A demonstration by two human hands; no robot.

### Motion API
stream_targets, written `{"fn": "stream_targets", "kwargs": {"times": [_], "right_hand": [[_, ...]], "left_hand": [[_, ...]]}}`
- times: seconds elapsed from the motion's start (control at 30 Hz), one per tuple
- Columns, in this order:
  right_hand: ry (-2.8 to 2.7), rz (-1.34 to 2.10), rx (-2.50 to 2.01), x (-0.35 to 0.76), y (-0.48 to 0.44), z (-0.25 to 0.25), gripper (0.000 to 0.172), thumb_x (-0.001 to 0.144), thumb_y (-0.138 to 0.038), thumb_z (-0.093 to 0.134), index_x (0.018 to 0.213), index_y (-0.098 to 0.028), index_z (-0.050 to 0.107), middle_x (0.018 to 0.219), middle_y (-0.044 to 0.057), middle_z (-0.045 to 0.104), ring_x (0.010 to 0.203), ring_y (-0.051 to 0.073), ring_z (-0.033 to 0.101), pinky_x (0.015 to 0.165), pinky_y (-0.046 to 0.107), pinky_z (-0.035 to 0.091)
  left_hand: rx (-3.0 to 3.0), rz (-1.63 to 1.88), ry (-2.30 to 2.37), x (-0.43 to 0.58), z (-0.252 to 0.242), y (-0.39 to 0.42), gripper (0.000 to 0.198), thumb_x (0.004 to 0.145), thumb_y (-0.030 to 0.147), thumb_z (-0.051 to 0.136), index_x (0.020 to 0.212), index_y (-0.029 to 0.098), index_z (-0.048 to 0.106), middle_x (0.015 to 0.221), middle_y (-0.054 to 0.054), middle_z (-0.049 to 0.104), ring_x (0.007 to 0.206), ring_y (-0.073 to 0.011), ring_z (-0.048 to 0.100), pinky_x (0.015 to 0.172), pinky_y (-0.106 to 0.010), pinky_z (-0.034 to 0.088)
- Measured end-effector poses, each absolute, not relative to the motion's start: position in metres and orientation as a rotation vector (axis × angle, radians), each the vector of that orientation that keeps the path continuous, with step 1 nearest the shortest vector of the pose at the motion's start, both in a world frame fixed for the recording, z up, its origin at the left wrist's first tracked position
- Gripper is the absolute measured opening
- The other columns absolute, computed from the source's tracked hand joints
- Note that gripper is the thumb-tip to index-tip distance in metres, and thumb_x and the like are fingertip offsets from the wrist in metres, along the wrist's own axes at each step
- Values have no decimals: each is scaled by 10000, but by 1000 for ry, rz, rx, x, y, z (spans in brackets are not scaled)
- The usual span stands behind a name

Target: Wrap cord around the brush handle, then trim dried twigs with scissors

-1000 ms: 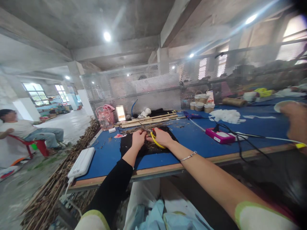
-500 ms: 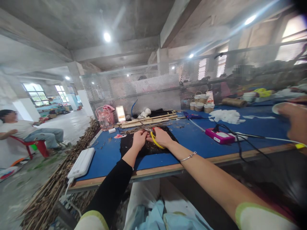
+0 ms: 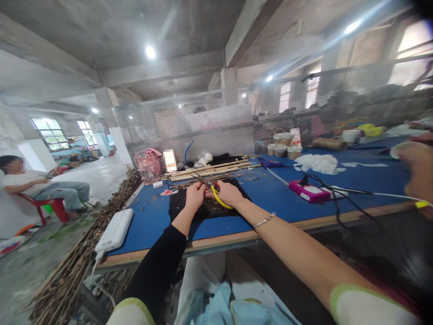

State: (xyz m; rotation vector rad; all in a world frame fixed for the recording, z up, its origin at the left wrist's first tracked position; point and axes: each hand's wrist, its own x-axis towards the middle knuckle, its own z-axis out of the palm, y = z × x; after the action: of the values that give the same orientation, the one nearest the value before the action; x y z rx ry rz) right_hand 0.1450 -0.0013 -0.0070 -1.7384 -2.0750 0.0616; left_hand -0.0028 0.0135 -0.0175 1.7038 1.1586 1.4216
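Observation:
My right hand (image 3: 227, 193) is closed round a pair of scissors with yellow handles (image 3: 220, 200); the blades point up and to the left. Close beside it, my left hand (image 3: 195, 195) has its fingers pinched near the blades. Whatever lies between those fingertips is too small or hidden to name. Both hands are above a black cloth (image 3: 179, 208) on the blue table (image 3: 270, 207). Brown plant scraps (image 3: 216, 208) lie on the cloth. Just beyond the hands are thin twigs (image 3: 192, 183) and longer pale sticks (image 3: 209, 172).
A white power bank (image 3: 115, 230) with a cable lies at the table's left corner. On the right are a purple power strip (image 3: 309, 192), black cords, white fluff (image 3: 320, 164) and small pots (image 3: 280, 150). Another person's hand (image 3: 419, 167) is at far right. Dried stalks (image 3: 77, 253) line the floor.
My hands stay nearly in place, with only a slight shift of my left hand and the scissors. At far right, the other person's blurred hand has moved a little.

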Motion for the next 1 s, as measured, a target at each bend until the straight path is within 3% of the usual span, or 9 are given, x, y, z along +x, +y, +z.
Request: {"fn": "stream_targets", "kwargs": {"times": [0.3,0.6,0.83,1.0], "right_hand": [[-2078,65,-1761,144,0,-8,674,656,-765,434,975,-181,537,916,128,655,861,271,623,681,294,422],[-2094,62,-1701,144,-3,-9,680,662,-732,478,1062,-181,489,1026,123,633,948,267,601,737,292,415],[-2060,119,-1701,143,1,-11,647,680,-738,447,1021,-192,504,970,117,649,887,261,616,689,285,410],[-2060,32,-1661,143,-1,-11,674,649,-737,487,1015,-172,495,1018,129,626,931,266,598,722,294,413]], "left_hand": [[1665,1443,1189,-5,-18,17,185,736,240,503,745,135,655,579,-4,610,521,-109,518,529,-212,402],[1684,1411,1304,-6,-9,7,166,713,223,531,599,144,622,512,-2,590,471,-99,501,474,-196,377],[1446,1448,1114,1,-12,10,196,735,216,530,835,131,676,718,-47,680,635,-133,598,580,-219,456],[1557,1412,1232,0,-17,11,172,714,229,530,677,129,665,616,-37,654,564,-124,563,567,-223,425]]}}
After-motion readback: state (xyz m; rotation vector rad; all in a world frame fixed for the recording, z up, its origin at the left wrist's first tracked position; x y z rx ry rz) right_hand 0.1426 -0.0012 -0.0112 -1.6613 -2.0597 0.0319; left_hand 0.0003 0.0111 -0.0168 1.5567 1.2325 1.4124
